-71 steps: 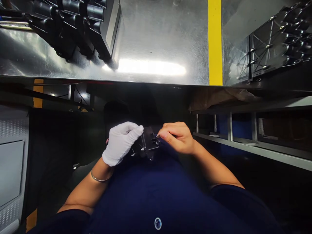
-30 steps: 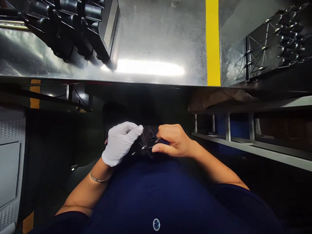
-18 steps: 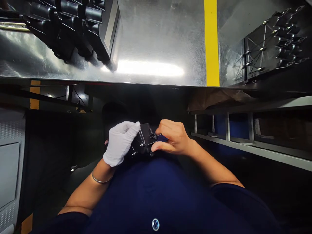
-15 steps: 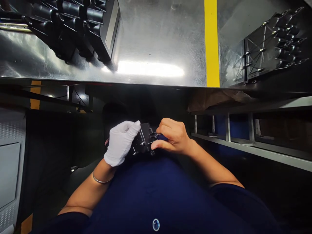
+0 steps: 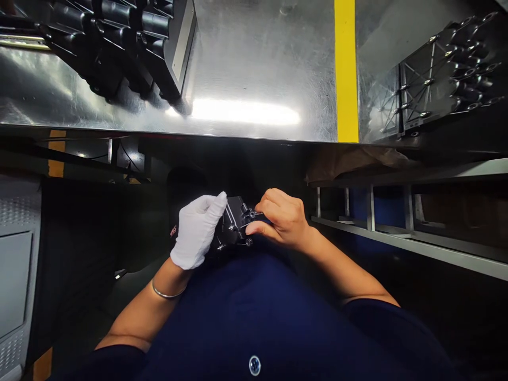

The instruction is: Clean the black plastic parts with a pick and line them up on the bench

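Note:
My left hand point(image 5: 196, 230), in a white glove, is closed on a black molded plastic part point(image 5: 235, 210) with ribs and round bosses, held low in front of my dark blue shirt. Its thumb and fingers pinch the part's left side. My right hand point(image 5: 282, 218) is bare, fingers curled and thumb stretched toward the part's right edge. Something thin and dark shows between thumb and forefinger, beside the bosses; I cannot make out what it is. The palm side of the right hand is hidden.
Beyond my hands runs a shiny metal table point(image 5: 254, 69) with a yellow tape strip point(image 5: 346, 69). Black molded parts point(image 5: 130, 42) stand at its left, and another black ribbed part point(image 5: 432, 84) lies at the right. A metal rack point(image 5: 397, 238) is at my right, a grey panel point(image 5: 16, 280) at my left.
The black part and both hands have shifted up slightly. The right hand's thumb and fingers have moved a little against the part's right side.

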A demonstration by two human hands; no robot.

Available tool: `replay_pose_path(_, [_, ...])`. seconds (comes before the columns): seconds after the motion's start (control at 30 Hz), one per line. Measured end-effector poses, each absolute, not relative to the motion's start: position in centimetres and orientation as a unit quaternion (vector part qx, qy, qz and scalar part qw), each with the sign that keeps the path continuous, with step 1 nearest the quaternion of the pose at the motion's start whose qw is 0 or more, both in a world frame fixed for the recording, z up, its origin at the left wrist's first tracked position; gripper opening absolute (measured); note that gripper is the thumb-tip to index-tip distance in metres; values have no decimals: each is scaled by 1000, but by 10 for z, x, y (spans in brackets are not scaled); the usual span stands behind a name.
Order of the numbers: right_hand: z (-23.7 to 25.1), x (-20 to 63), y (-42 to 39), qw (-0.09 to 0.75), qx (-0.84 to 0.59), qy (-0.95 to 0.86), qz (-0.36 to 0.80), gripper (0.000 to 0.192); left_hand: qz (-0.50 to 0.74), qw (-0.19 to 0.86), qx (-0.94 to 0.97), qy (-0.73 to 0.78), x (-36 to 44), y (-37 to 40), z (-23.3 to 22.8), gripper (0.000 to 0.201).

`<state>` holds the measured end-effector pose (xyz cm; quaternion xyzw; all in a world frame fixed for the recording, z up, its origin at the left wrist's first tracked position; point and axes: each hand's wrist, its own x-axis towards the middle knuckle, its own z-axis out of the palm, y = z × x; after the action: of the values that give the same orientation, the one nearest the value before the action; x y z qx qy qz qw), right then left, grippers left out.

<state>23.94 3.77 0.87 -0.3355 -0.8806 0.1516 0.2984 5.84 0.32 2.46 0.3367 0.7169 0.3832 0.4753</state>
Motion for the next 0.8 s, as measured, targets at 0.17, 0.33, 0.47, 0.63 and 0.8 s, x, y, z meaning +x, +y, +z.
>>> replay_pose_path(0.17, [11, 242, 41, 251, -310, -881, 253, 53, 377, 486, 326, 718, 59, 3, 25, 36])
replay_pose_path(0.33, [17, 252, 46, 192, -210, -821, 495, 50, 373, 498, 313, 717, 60, 9, 28, 37])
replay_pose_path(0.47, [12, 249, 43, 299, -336, -810, 377, 32, 326, 529, 306, 721, 58, 17, 31, 40])
replay_pose_path(0.63, [0, 239, 37, 363, -366, -840, 167, 16, 293, 545, 296, 728, 57, 21, 24, 39])
replay_pose_path(0.8, [-3, 239, 37, 340, -387, -846, 139, 19, 304, 539, 316, 720, 56, 18, 18, 41])
